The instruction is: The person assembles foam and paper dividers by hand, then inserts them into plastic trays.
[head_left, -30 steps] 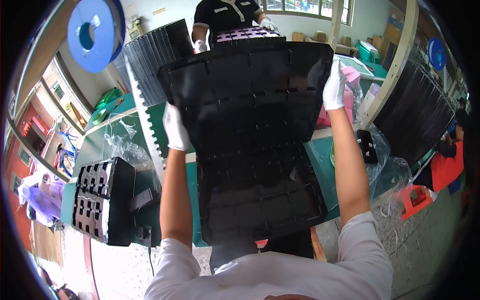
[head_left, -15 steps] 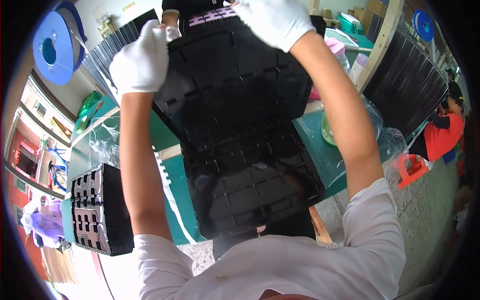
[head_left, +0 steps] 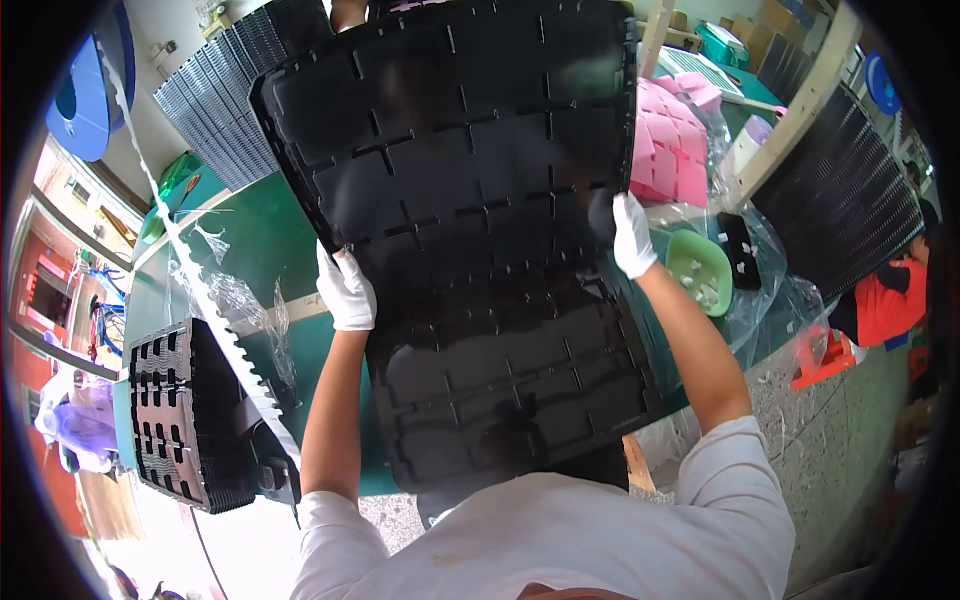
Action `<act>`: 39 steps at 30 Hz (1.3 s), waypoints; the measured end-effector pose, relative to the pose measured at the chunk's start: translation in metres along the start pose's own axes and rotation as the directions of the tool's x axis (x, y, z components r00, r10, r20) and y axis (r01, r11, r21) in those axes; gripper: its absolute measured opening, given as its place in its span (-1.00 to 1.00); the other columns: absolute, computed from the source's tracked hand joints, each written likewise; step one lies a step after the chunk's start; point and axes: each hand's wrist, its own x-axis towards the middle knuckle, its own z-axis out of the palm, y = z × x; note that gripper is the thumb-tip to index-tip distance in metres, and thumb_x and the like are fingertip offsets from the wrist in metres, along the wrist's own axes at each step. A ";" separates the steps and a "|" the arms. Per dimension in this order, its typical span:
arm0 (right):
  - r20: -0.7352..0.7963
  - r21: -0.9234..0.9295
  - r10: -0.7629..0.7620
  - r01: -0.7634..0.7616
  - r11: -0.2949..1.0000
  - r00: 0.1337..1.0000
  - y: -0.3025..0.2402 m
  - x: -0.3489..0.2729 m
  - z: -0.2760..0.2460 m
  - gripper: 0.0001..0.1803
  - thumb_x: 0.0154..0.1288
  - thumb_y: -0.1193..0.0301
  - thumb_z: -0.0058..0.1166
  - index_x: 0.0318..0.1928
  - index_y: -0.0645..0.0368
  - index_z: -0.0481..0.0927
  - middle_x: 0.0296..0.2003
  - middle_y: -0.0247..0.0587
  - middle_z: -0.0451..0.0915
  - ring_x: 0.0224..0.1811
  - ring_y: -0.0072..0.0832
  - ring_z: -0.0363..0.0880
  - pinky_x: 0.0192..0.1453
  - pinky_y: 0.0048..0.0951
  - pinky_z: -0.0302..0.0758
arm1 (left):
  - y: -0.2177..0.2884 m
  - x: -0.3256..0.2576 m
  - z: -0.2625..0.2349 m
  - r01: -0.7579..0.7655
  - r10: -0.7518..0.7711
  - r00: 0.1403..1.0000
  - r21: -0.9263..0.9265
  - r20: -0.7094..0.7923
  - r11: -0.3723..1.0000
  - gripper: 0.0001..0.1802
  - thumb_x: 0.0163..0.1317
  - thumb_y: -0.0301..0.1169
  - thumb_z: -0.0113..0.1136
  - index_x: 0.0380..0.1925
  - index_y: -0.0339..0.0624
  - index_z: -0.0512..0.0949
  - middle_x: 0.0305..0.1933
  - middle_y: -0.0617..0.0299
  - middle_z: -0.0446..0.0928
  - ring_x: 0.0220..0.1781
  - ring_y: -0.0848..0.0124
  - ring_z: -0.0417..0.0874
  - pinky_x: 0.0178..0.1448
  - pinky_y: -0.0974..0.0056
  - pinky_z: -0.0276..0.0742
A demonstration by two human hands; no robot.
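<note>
A large black plastic tray (head_left: 460, 150) with thin ridges and slots stands tilted up in front of me. On its left edge, near the lower corner, my white-gloved left hand (head_left: 347, 292) is closed, thumb on the near side. My right hand (head_left: 633, 238), also gloved in white, closes on the right edge; some of its fingers are hidden behind the tray. Nearer to me lies a second black tray (head_left: 510, 385) of the same kind, flat on the green table (head_left: 270, 220). The lower edge of the raised tray comes close to the flat one; whether they touch, I cannot tell.
At the left, a stack of black trays (head_left: 215, 430) stands beside a hanging white strip (head_left: 215, 305) from a blue reel (head_left: 78, 105). To the right are pink molded sheets (head_left: 672, 140), a green bowl (head_left: 700, 268) and clear plastic film (head_left: 775, 290). Another person (head_left: 885, 305) in red is beyond.
Both hands have come down from the far top edge to the tray's sides. The raised tray now stands higher and nearer, and the pink sheets and green bowl show more fully.
</note>
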 end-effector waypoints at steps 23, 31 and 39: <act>-0.050 0.275 0.473 -0.444 0.853 0.879 0.004 0.134 0.079 -0.40 0.62 0.07 -0.27 0.44 0.20 0.33 0.38 -0.07 0.40 0.44 -0.28 0.34 0.49 -0.37 0.23 | -0.048 0.156 0.048 0.760 -0.570 0.645 -0.507 0.509 0.407 -0.10 0.43 0.27 -0.09 0.45 -0.29 0.25 0.39 -0.03 0.43 0.40 0.20 0.46 0.52 0.23 0.26; 0.151 -0.829 -0.132 0.198 0.523 0.980 0.031 0.126 0.048 -0.29 0.44 -0.04 0.04 0.37 0.20 0.35 0.34 0.13 0.40 0.36 -0.03 0.43 0.42 -0.18 0.36 | 0.008 0.132 0.031 0.618 -0.579 0.736 -0.696 0.350 0.365 -0.01 0.31 0.33 0.01 0.40 -0.33 0.22 0.34 -0.18 0.40 0.41 0.08 0.39 0.52 -0.01 0.20; 0.643 -0.606 -0.285 0.700 0.378 0.710 -0.130 -0.008 -0.040 -0.92 0.15 0.49 0.26 -0.35 0.14 0.61 -0.29 -0.27 0.64 -0.24 -0.27 0.56 -0.15 -0.21 0.48 | 0.179 -0.032 -0.102 0.048 0.006 0.815 -0.078 0.579 0.996 -0.79 0.33 -0.38 0.11 -0.20 -0.31 0.61 -0.09 -0.05 0.63 -0.04 0.21 0.66 0.09 0.17 0.53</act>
